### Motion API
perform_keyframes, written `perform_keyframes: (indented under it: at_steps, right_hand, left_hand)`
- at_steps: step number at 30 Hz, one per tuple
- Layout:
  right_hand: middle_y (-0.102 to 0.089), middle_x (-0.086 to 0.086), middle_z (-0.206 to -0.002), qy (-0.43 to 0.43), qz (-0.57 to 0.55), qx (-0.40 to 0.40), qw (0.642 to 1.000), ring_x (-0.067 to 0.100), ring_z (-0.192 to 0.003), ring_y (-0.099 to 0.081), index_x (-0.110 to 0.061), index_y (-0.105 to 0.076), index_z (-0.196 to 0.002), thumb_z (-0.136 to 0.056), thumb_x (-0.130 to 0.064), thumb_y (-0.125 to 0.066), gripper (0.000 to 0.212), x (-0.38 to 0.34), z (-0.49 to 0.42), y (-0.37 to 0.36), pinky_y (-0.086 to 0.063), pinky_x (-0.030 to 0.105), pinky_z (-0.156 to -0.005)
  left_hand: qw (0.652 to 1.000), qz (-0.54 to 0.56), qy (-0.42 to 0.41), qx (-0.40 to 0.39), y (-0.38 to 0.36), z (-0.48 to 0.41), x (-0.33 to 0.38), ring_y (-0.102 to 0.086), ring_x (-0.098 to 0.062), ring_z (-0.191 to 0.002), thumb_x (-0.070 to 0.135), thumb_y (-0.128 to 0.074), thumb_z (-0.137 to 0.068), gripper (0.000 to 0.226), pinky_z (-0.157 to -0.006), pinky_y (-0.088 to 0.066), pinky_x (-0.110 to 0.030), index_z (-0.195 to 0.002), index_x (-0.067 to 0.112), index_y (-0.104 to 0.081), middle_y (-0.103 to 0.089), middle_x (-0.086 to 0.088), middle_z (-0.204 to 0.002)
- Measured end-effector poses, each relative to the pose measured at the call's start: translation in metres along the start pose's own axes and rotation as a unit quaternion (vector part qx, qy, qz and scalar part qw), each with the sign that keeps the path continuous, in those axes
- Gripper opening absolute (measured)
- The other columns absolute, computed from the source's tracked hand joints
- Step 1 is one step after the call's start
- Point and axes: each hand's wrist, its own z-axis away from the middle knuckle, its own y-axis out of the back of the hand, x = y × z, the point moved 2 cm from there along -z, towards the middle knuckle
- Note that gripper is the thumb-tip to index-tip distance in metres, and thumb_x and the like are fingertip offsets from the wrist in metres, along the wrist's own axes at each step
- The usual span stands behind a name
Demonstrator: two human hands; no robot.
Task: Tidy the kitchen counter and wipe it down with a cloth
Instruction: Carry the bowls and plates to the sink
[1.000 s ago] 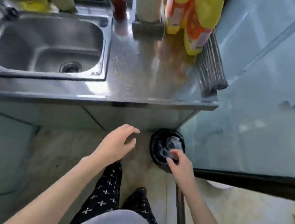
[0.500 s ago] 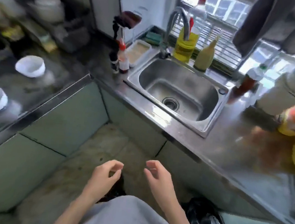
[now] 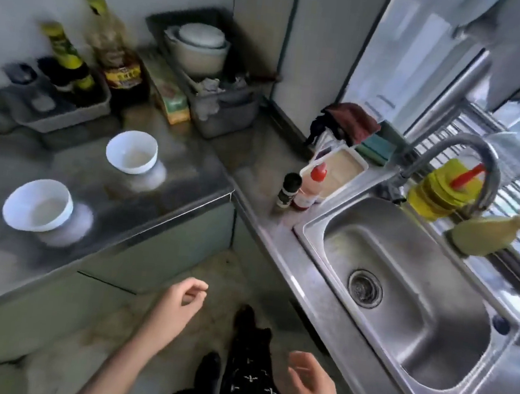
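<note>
Cloth (image 3: 353,118) well beyond left fingers (image 3: 193,288), right fingers (image 3: 301,362).

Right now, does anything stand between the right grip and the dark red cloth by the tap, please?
Yes: between the right grip and the dark red cloth lies the white tray, with a red-capped bottle and black-capped shaker at its near end.

Two white bowls (image 3: 131,152) (image 3: 38,205) sit on the counter (image 3: 187,169) (both hands (image 3: 178,306) (image 3: 311,392) empty).
</note>
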Motion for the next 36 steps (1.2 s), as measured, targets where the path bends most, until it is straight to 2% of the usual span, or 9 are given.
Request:
perform_keyframes:
  at_steps: [4, 7, 11, 18, 22, 26, 29, 32, 36]
  right_hand:
    - [-0.062, -0.033, -0.08, 0.024, 0.041, -0.083, 0.995, -0.013, -0.078, -0.059, -0.036, -0.061, -0.077, -0.081, -0.004, -0.06, 0.032, -0.038, -0.069, 0.007, -0.044, 0.009, -0.066]
    - [-0.067, -0.017, -0.073, 0.092, 0.081, -0.139, 0.983, -0.014, -0.074, -0.059, -0.023, -0.059, -0.082, -0.075, -0.016, -0.051, 0.013, -0.096, -0.118, -0.005, -0.043, 0.008, -0.064]
    - [-0.066, 0.013, -0.081, 0.203, 0.184, -0.23, 0.934, 0.028, -0.08, -0.063, 0.0, -0.062, -0.083, -0.079, -0.002, -0.049, 0.014, -0.174, -0.17, -0.044, -0.048, 0.034, -0.067]
    - [-0.066, -0.001, -0.101, 0.274, 0.231, -0.32, 0.877, 0.015, -0.095, -0.062, -0.013, -0.061, -0.107, -0.091, -0.011, -0.051, 0.02, -0.279, -0.203, -0.127, -0.048, 0.027, -0.082]
    - [-0.064, -0.002, -0.106, 0.245, 0.199, -0.32, 0.893, 0.008, -0.095, -0.059, -0.016, -0.059, -0.114, -0.092, -0.016, -0.055, 0.022, -0.305, -0.205, -0.181, -0.041, 0.002, -0.072]
    - [-0.056, 0.002, -0.108, 0.225, 0.093, -0.127, 0.962, 0.024, -0.095, -0.06, -0.031, -0.045, -0.102, -0.088, -0.029, -0.058, 0.019, -0.337, -0.206, -0.218, -0.053, 0.043, -0.079]
    - [-0.046, 0.009, -0.119, 0.129, -0.03, -0.02, 0.991, 0.027, -0.104, -0.05, -0.012, -0.037, -0.113, -0.089, -0.028, -0.058, 0.036, -0.355, -0.218, -0.232, -0.043, 0.039, -0.084]
    - [-0.05, 0.011, -0.108, -0.028, -0.13, -0.019, 0.991, 0.033, -0.085, -0.06, -0.017, -0.031, -0.113, -0.091, -0.028, -0.055, 0.034, -0.363, -0.229, -0.245, -0.055, 0.043, -0.069]
    - [-0.061, 0.02, -0.085, -0.141, -0.266, -0.094, 0.949, 0.026, -0.058, -0.064, -0.005, -0.036, -0.126, -0.095, -0.014, -0.048, 0.034, -0.362, -0.236, -0.26, -0.054, 0.028, -0.045]
  left_hand:
    - [0.998, 0.002, 0.028, 0.057, 0.021, -0.039, 0.007, -0.062, 0.002, -0.078, 0.008, -0.06, -0.086, 0.025, -0.075, -0.048, -0.021, -0.081, 0.032, -0.059, -0.068, 0.006, -0.084]
    - [0.992, 0.009, 0.058, 0.114, 0.039, -0.042, 0.009, -0.058, 0.012, -0.074, 0.008, -0.06, -0.087, 0.017, -0.067, -0.044, -0.009, -0.086, 0.026, -0.06, -0.065, 0.01, -0.08]
    - [0.976, 0.053, 0.115, 0.178, 0.057, -0.018, -0.005, -0.056, 0.017, -0.078, 0.008, -0.06, -0.087, 0.019, -0.071, -0.041, -0.004, -0.087, 0.027, -0.06, -0.064, 0.013, -0.084]
    - [0.906, 0.171, 0.221, 0.317, 0.095, 0.019, -0.055, -0.062, -0.002, -0.092, 0.011, -0.057, -0.09, 0.019, -0.077, -0.043, -0.012, -0.093, 0.03, -0.061, -0.065, 0.014, -0.099]
    - [0.876, 0.182, 0.243, 0.376, 0.148, -0.002, -0.085, -0.06, -0.017, -0.094, 0.013, -0.059, -0.088, 0.04, -0.08, -0.042, -0.024, -0.126, 0.021, -0.047, -0.05, 0.002, -0.122]
    - [0.847, 0.254, 0.248, 0.396, 0.21, -0.039, -0.101, -0.061, -0.018, -0.093, 0.024, -0.069, -0.082, 0.059, -0.076, -0.045, -0.023, -0.131, 0.024, -0.036, -0.048, 0.001, -0.118]
    - [0.817, 0.346, 0.292, 0.356, 0.239, -0.063, -0.119, -0.067, -0.022, -0.078, 0.03, -0.063, -0.087, 0.062, -0.07, -0.053, -0.036, -0.138, 0.018, -0.029, -0.063, -0.007, -0.099]
    - [0.793, 0.398, 0.334, 0.319, 0.252, -0.074, -0.133, -0.068, -0.019, -0.062, 0.02, -0.053, -0.092, 0.052, -0.056, -0.051, -0.029, -0.138, 0.022, -0.028, -0.067, -0.008, -0.082]
    - [0.811, 0.399, 0.346, 0.252, 0.254, -0.077, -0.139, -0.069, -0.019, -0.059, 0.023, -0.047, -0.095, 0.034, -0.058, -0.05, -0.026, -0.128, 0.021, -0.038, -0.073, -0.008, -0.078]
